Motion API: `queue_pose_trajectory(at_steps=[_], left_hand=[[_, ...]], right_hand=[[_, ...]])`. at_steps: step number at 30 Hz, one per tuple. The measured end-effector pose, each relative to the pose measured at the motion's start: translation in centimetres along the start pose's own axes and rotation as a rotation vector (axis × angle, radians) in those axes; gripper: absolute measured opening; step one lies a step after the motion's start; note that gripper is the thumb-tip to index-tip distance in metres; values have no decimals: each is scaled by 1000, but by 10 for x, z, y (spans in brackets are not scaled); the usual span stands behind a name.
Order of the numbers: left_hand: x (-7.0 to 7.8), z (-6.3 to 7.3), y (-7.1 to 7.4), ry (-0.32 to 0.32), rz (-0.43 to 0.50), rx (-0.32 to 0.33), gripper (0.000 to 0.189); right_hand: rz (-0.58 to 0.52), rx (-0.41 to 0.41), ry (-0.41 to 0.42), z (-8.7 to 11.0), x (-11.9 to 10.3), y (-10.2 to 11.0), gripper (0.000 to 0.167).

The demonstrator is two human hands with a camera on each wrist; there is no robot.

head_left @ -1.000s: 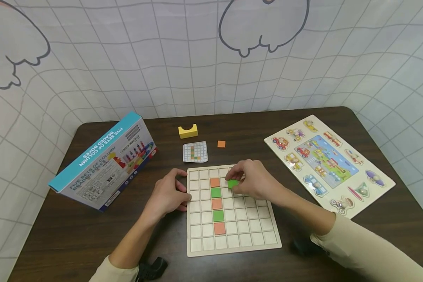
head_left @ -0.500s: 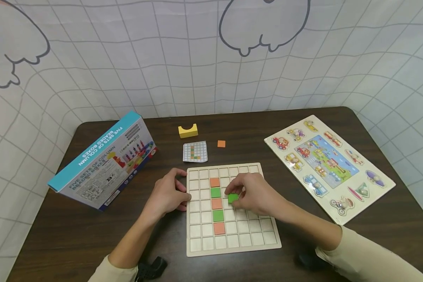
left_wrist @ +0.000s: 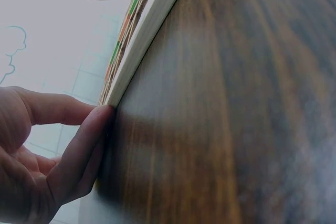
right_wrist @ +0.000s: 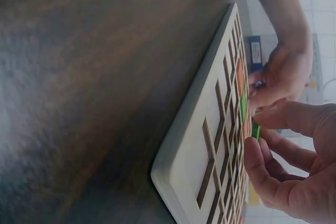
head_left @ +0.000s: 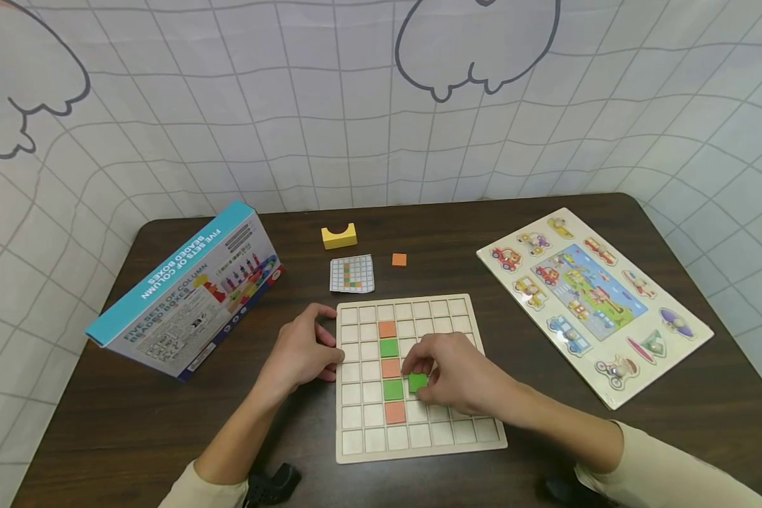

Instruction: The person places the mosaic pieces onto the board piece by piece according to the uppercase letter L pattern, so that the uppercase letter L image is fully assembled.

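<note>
In the head view, a pale wooden grid board point(head_left: 419, 437) lies on the table, with a single column of alternating orange and green square tiles point(head_left: 390, 367) in its cells. My right hand point(head_left: 460, 374) pinches a green square tile point(head_left: 418, 382) between thumb and fingers, low over the board just right of the lower green tile. The right wrist view shows that tile point(right_wrist: 255, 130) tilted between the fingertips. At the board's left edge, my left hand point(head_left: 298, 349) grips the rim; its fingertips point(left_wrist: 102, 113) meet at the edge in the left wrist view.
Beyond the board lie a small pattern card point(head_left: 352, 274), a loose orange tile point(head_left: 398, 259) and a yellow arched block point(head_left: 339, 236). A cardboard box point(head_left: 190, 296) stands at left. A vehicle picture puzzle point(head_left: 648, 339) lies at right. A grid-patterned curtain point(head_left: 368, 127) backs the table.
My right hand has moved the green tile down the board toward me, from beside the upper tiles to beside the lower green one. My left hand has stayed at the board's edge.
</note>
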State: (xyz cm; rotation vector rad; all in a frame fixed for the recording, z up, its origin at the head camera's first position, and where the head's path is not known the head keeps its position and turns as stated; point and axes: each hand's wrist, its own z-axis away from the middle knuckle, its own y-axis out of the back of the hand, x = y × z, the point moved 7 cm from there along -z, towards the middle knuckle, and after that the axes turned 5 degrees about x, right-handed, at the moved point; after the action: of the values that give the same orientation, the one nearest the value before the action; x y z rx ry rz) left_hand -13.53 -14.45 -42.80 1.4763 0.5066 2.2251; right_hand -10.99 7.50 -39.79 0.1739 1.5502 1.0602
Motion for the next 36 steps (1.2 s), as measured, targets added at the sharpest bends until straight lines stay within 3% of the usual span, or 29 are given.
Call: queue_pose_trajectory(at_steps=[16,36], left_hand=[[0,-1,0,4,-5,-2,65],[0,-1,0,-1,-5,-3,65]], right_hand=[[1,-66,50,11,-8,-12,28],[28,-54,128,16,-12,-17,30]])
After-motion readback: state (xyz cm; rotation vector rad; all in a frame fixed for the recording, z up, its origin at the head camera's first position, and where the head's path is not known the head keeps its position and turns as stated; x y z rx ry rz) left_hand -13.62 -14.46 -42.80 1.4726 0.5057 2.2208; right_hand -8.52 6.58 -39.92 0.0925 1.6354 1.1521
